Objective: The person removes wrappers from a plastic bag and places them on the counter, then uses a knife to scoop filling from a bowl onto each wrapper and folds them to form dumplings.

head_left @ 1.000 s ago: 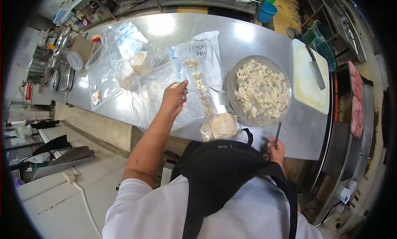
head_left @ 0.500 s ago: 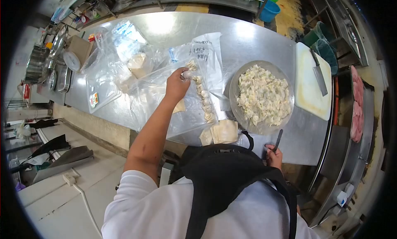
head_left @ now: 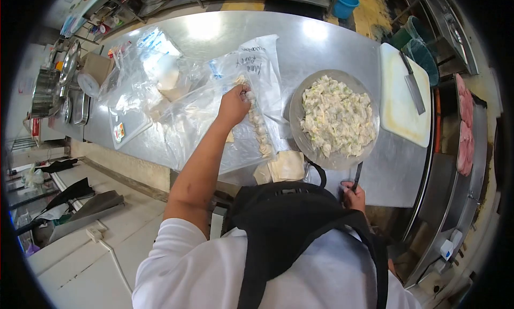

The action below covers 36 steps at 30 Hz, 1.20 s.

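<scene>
A row of small folded dumplings (head_left: 259,128) runs down a clear plastic sheet (head_left: 214,154) on the steel table. At the far part of that row, my left hand (head_left: 234,107) is closed, its fingertips on a pale dumpling. My right hand (head_left: 354,197), low by the table's near edge, grips a dark, narrow flat-bladed tool (head_left: 358,172) that points upward. Just beyond it stands a wide round bowl (head_left: 295,116) heaped with a pale chopped filling (head_left: 337,116) flecked with green. A stack of square dough wrappers (head_left: 287,166) lies close to my black apron.
On the right, a cleaver (head_left: 413,88) rests on a white cutting board (head_left: 393,116). Plastic bags and wrapper packs (head_left: 168,79) cover the left part of the table. Metal pans (head_left: 81,107) stand at the far left, and trays of pink meat (head_left: 465,119) at the far right.
The view has shifted slightly. My left hand has settled lower onto the dumpling row, with the pale dumpling now mostly behind its fingers. My right hand still grips the dark tool.
</scene>
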Available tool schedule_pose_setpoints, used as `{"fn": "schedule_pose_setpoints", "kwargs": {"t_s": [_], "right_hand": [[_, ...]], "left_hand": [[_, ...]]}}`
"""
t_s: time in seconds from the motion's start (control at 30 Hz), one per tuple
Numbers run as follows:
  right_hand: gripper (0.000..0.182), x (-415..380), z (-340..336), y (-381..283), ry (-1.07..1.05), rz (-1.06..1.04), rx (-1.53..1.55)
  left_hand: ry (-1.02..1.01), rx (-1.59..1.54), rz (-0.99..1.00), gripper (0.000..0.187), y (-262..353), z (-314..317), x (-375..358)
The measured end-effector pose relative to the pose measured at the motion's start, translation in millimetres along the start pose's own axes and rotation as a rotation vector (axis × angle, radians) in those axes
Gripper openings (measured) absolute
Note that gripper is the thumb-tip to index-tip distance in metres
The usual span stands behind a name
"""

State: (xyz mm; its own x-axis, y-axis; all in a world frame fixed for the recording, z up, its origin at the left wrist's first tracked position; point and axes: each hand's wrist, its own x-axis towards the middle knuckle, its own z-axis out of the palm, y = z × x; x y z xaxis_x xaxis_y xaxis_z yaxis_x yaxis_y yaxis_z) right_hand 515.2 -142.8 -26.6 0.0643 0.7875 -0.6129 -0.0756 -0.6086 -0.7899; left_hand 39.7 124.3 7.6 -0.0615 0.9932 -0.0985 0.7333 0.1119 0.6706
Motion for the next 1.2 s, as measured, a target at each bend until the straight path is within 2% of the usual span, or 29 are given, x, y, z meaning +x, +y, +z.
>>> {"fn": "schedule_pose_setpoints", "kwargs": {"t_s": [0.07,0.27,0.4,0.47,0.5,0.53,0.6,0.67,0.77,0.87,0.97,1.07,1.17,1.2], "right_hand": [[0.016,-6,8,-11,-0.008,-0.003,0.016],[0.005,-6,35,-8,0.070,-0.201,-0.053],[0.002,-18,82,-37,-0.096,-0.236,-0.242],[0.004,-21,108,-41,-0.130,-0.198,-0.340],[0.007,-14,118,-43,-0.126,-0.435,-0.498],[0.010,-7,129,-45,-0.124,-0.672,-0.655],[0.015,-3,152,-74,-0.206,-0.798,-0.831],[0.016,5,173,-76,-0.207,-0.823,-0.922],[0.017,13,195,-78,-0.236,-0.692,-1.082],[0.017,18,201,-79,-0.242,-0.646,-1.134],[0.016,25,200,-74,-0.235,-0.648,-1.134],[0.019,33,194,-75,-0.272,-0.702,-0.965],[0.020,30,192,-95,-0.358,-0.272,-0.816],[0.019,30,190,-95,-0.365,-0.318,-0.812]], "left_hand": [[0.054,-0.079,0.002,0.041,-2,10,-6],[0.287,-0.151,0.091,0.041,-14,40,-10],[0.477,-0.126,0.167,0.036,-9,39,-20],[0.525,-0.138,0.121,0.038,-14,32,-39],[0.431,-0.192,-0.030,0.035,-13,26,-50],[0.388,-0.283,-0.054,0.034,-13,30,-65],[0.297,-0.460,-0.104,0.033,-15,37,-91],[0.223,-0.469,-0.012,0.034,-25,50,-98],[0.150,-0.460,0.014,0.045,-20,45,-101],[0.223,-0.430,-0.021,0.048,-19,31,-105],[0.135,-0.367,-0.066,0.042,4,0,-134],[0.033,-0.380,-0.073,0.034,9,4,-169],[-0.114,-0.415,-0.064,0.027,28,14,-205],[-0.169,-0.389,-0.057,0.024,39,15,-213]]}}
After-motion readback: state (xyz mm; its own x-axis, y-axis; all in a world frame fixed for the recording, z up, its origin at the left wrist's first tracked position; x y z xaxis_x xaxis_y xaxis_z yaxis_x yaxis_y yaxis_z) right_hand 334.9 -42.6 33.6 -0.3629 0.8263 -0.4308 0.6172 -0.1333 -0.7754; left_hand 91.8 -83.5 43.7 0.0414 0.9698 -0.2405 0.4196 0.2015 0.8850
